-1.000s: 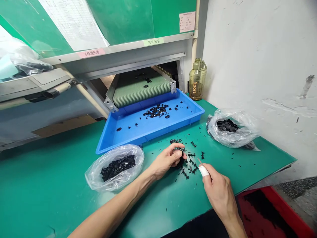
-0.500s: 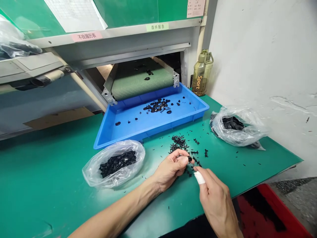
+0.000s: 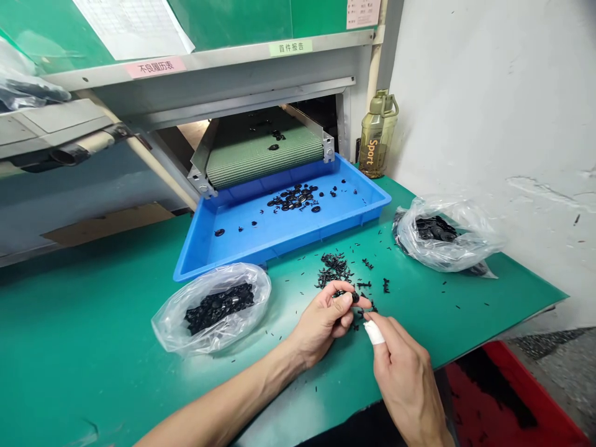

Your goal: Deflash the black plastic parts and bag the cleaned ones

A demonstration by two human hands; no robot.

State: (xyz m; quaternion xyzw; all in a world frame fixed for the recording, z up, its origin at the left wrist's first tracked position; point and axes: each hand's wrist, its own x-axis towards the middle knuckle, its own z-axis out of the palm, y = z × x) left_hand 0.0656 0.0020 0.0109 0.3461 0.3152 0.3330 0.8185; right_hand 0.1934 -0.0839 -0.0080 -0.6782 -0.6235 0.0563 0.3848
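Note:
My left hand (image 3: 326,320) pinches a small black plastic part (image 3: 355,297) between thumb and fingers, over the green table. Close by on the right, my right hand (image 3: 405,375) has its thumb and index finger pressed together; white tape wraps the thumb. Whatever sits between those fingertips, if anything, is too small to make out. Behind the left hand lies a pile of tiny black scraps (image 3: 334,269), with a few branched black pieces (image 3: 386,285) to its right. An open clear plastic bag (image 3: 162,323) of black parts stands left of my hands.
A blue tray (image 3: 223,264) holding scattered black round parts sits under the end of a green conveyor belt (image 3: 265,164). Another clear bag (image 3: 475,251) of black parts stands at right, near a Sport bottle (image 3: 378,133). Below the table's right edge is a red bin (image 3: 535,385).
My left index finger now reaches further out past the black part. The fingertips of my right hand sit slightly apart from it. The whole view has shifted a little.

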